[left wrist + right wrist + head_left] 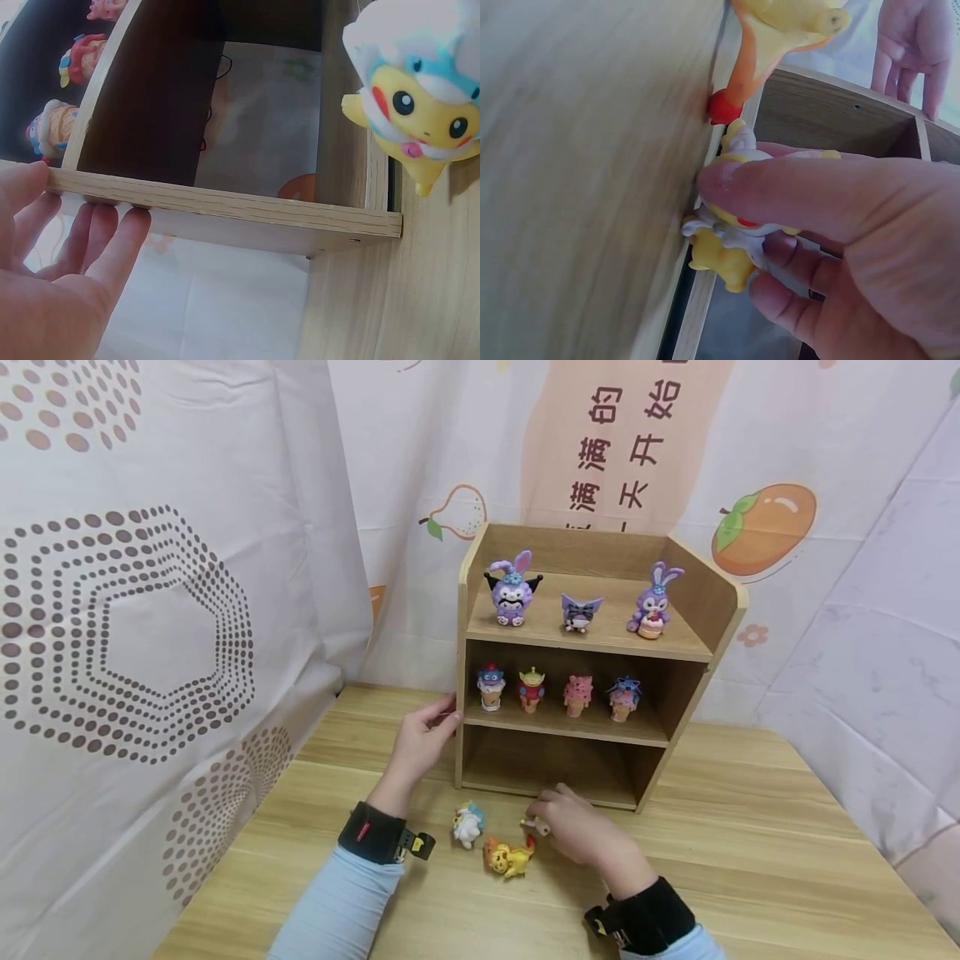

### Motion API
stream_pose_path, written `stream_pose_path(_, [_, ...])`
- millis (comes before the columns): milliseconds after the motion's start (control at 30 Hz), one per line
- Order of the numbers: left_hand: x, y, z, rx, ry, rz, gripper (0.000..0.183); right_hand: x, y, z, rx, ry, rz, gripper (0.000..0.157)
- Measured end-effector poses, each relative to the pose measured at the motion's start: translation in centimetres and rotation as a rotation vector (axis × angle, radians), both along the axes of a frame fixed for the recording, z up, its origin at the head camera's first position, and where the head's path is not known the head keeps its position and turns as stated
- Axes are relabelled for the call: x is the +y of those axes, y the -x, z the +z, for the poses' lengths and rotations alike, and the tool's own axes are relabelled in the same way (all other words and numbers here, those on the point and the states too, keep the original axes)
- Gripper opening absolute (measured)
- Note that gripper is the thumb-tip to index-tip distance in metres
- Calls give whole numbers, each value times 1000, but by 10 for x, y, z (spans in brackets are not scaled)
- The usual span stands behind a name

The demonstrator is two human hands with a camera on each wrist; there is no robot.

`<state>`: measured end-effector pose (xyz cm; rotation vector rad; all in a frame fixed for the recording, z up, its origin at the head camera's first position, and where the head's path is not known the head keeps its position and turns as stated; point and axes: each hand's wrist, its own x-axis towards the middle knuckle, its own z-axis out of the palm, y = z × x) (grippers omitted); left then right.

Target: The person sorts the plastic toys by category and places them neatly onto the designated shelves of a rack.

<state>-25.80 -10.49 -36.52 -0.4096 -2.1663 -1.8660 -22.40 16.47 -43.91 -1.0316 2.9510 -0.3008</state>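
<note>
My left hand (pixel 423 735) is at the left side panel of a small wooden shelf (pixel 570 737), thumb tip at the front edge and fingertips against the outer face. Low before the shelf, my right hand (pixel 577 827) pinches a small yellow figurine (pixel 724 262) dressed in white between thumb and fingers, which hide part of it. Beside that hand lies a yellow-and-orange figurine (pixel 512 858) with a red tail tip. Further left on the table is a Pikachu figurine (pixel 427 112) in a white and blue hood.
Three purple figurines, one a rabbit with a cake (pixel 651 606), stand on the shelf's top level. Several ice-cream-cone figurines, including a pink one (pixel 578 695), line the middle level. The bottom compartment (pixel 551 767) is bare. Printed cloth (pixel 405 468) hangs behind the wooden table (pixel 750 860).
</note>
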Motion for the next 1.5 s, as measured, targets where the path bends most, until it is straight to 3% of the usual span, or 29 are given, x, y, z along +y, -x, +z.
stream_pose_path(233, [0, 0, 0, 7, 10, -2, 40, 3, 4, -3, 29, 12, 1, 34])
stream_pose_path(633, [1, -2, 1, 4, -9, -6, 39, 15, 6, 6, 60, 75, 50, 27])
stream_pose_path(1133, [0, -1, 1, 9, 1, -3, 39, 23, 0, 30, 82, 273, 105, 30])
stream_pose_path(1500, [0, 0, 0, 10, 0, -1, 39, 36, 1, 37, -1, 451, 65, 31])
